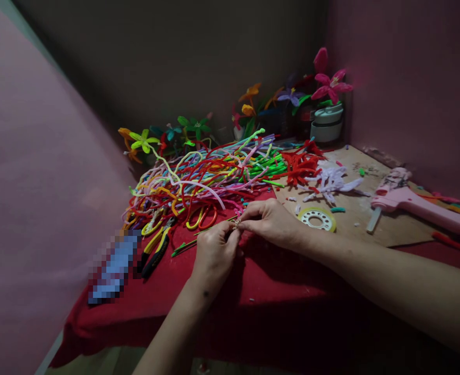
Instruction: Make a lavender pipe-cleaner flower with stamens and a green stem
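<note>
A thin green stem (pixel 199 238) is being pinched at its tip by both the left hand (pixel 214 252) and right hand (pixel 271 221), just in front of the pipe cleaner pile (pixel 199 182). Looks like wrapping; steady fingertip twisting is needed next.

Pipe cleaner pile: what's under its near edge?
Scissors with yellow and orange handles poke out from under the pipe cleaner pile, lying on the red cloth. Their blades are covered by the strands.

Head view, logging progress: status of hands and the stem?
Left hand and right hand both pinch thin green wire stem. Multicoloured pipe-cleaner pile lies just behind.
</note>
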{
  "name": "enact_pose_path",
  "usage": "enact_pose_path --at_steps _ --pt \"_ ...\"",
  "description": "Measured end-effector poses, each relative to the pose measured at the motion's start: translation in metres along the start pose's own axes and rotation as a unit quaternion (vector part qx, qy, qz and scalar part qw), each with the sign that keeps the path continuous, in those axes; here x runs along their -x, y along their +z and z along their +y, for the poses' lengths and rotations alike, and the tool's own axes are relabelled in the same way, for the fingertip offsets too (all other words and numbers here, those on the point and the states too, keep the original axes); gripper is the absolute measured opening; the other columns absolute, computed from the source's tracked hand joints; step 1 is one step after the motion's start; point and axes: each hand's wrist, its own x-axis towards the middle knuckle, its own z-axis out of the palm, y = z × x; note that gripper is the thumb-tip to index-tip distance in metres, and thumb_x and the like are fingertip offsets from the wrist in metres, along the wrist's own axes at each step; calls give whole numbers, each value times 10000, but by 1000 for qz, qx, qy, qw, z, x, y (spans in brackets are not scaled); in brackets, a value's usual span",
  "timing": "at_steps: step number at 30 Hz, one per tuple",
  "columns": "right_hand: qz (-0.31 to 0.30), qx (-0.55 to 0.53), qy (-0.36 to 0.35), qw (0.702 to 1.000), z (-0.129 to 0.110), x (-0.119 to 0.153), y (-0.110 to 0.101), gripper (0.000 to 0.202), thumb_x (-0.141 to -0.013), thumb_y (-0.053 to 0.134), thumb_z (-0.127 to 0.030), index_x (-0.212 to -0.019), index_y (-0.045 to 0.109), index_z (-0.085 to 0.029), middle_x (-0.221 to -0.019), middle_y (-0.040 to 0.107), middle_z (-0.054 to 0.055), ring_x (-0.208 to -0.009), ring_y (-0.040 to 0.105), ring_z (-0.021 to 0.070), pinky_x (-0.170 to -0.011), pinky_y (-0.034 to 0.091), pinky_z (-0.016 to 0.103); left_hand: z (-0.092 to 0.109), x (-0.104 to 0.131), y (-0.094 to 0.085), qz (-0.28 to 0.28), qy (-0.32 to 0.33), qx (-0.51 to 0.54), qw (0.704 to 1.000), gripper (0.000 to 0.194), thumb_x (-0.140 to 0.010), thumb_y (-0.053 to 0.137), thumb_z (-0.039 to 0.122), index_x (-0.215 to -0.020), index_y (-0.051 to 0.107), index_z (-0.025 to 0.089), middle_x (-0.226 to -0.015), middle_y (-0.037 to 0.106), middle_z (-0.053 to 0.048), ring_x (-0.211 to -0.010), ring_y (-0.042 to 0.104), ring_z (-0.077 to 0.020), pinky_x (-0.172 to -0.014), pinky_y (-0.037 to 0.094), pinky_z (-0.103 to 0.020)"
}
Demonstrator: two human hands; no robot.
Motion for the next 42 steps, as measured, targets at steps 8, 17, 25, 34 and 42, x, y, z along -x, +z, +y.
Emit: enact_pose_path --at_steps 8,17,25,34,42 --pt "-26 -10 62 998 2 -5 -2 111 -703 622 -192 -707 717 -135 -678 684 32 -648 586 139 -612 440 232 7 -16 -9 -26 62 -128 990 122 -672 586 148 -592 664 199 -533 626 -30 -483 522 -130 -505 320 -218" --pt "-50 52 49 996 5 -4 -1 124 -720 614 -187 -723 729 -140 -650 667 22 -623 563 125 -597 409 224 0 -5 -1 -58 -9 -12 998 159 -728 529 212 -646 665 199 -451 590 -2 -394 504 -120 -438 348 -206" --pt "-45 29 36 998 9 -3 1 128 -716 597 -182 -682 714 -141 -628 645 10 -603 539 112 -569 397 214 -5 -4 5 -48 -14 -3 999 203 -760 509 229 -659 679 184 -464 603 -9 -419 521 -115 -469 376 -200" --pt "-33 -10 51 998 7 -2 1 113 -690 618 -217 -660 704 -151 -620 646 9 -621 561 121 -582 415 213 -5 -1 7 -27 -27 39 999 168 -737 542 251 -698 694 191 -481 611 -10 -436 535 -125 -457 377 -200" --pt "-45 28 44 998 12 -3 2 142 -699 579 -151 -689 720 -152 -642 663 18 -599 567 114 -570 416 213 -5 -1 8 -53 -75 79 993 204 -750 525 304 -643 655 189 -448 589 -3 -331 441 -92 -374 324 -185"
